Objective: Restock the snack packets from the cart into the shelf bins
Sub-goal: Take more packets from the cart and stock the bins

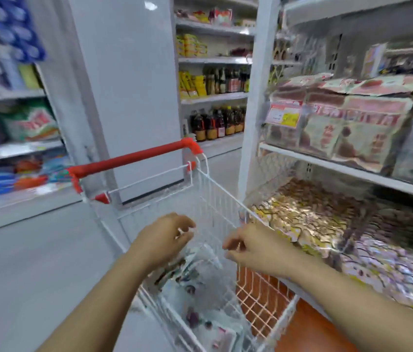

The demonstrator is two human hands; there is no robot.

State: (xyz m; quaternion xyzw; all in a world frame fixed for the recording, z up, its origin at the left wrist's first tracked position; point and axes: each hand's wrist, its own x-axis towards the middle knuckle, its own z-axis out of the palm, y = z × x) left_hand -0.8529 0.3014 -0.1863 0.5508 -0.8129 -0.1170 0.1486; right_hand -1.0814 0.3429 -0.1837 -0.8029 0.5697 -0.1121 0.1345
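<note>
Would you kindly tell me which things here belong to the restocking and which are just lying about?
Job: cart, snack packets in it, shelf bin of gold packets, left hand, right hand.
Lying about: dark bottles, yellow boxes, green bag.

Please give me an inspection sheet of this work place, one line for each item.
Surface: grey floor; the cart stands on it beside the bins.
Job's things: packets lie in the cart; bins at right hold gold packets.
Clutter: nothing seen.
Hands: left hand and right hand over the cart, fingers loosely curled, nothing seen held.
Cables: nothing seen.
Surroundings: stocked shelves at left, bottles behind; picture blurred.
</note>
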